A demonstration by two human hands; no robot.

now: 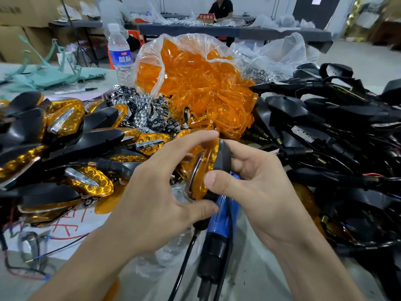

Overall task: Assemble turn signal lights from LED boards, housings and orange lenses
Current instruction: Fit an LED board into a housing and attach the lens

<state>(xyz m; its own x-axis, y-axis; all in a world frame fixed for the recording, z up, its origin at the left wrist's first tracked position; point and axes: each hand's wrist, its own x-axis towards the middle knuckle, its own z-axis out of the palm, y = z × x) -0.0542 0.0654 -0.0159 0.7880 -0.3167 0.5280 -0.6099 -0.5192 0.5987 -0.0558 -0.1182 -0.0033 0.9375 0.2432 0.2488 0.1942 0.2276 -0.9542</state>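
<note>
Holding one turn signal light (208, 168) edge-on between both hands, just above a blue-handled tool (219, 224) on the table.
Long axis: steeply upright and tipped, with the top end far and right, the bottom end near and left.
Orientation: orange lens (202, 170) toward the left hand (160, 192), black housing (223, 155) backed into the right hand (260, 183).
Left hand: curled and grasping, forefinger arched over the top end, thumb under the bottom end, spanning the length.
Right hand: grasping, thumb laid on the lens rim near mid-length, fingers wrapped behind the housing.
Nearness: equal, touching both hands, lodged directly between them.
Step, by judgement: seating lens into housing. Calls for a squeeze across the short axis, thumb against backing fingers.
Seam fit: cannot tell.
Surrounding stock: bagged lenses (195, 79) beyond, loose housings (325, 127) right, finished lights (65, 135) left.
</note>
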